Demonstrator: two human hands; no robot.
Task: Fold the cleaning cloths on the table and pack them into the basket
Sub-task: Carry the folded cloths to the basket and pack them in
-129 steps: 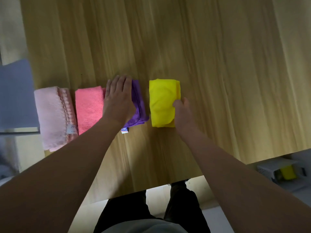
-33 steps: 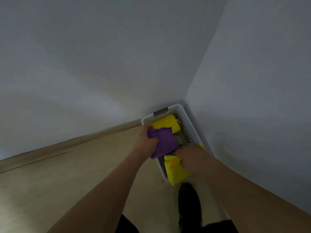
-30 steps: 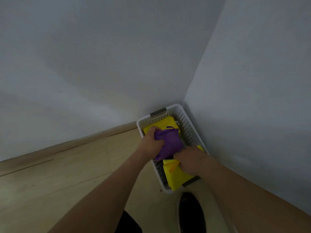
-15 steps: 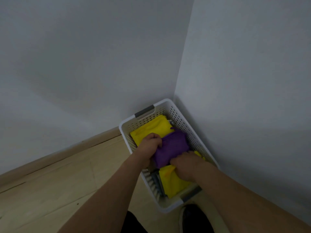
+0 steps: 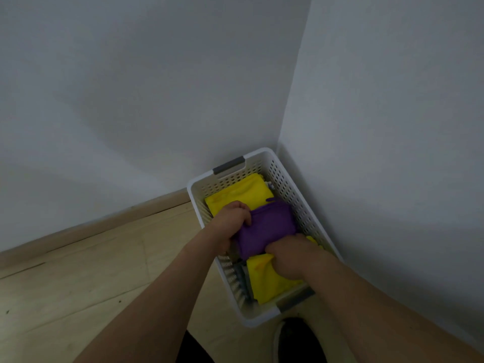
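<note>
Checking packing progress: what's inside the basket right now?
In the white basket: a yellow cloth at the far end, a purple cloth mid-basket, another yellow cloth nearer. Anything beneath is hidden.

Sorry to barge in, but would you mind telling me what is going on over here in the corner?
A person is packing folded cleaning cloths into a white basket that sits on the floor in the corner of the room. The left hand grips a purple cloth at its left edge, and the right hand holds a yellow cloth at the near end. Another yellow cloth already lies at the far end. The purple one sits between the two.
</note>
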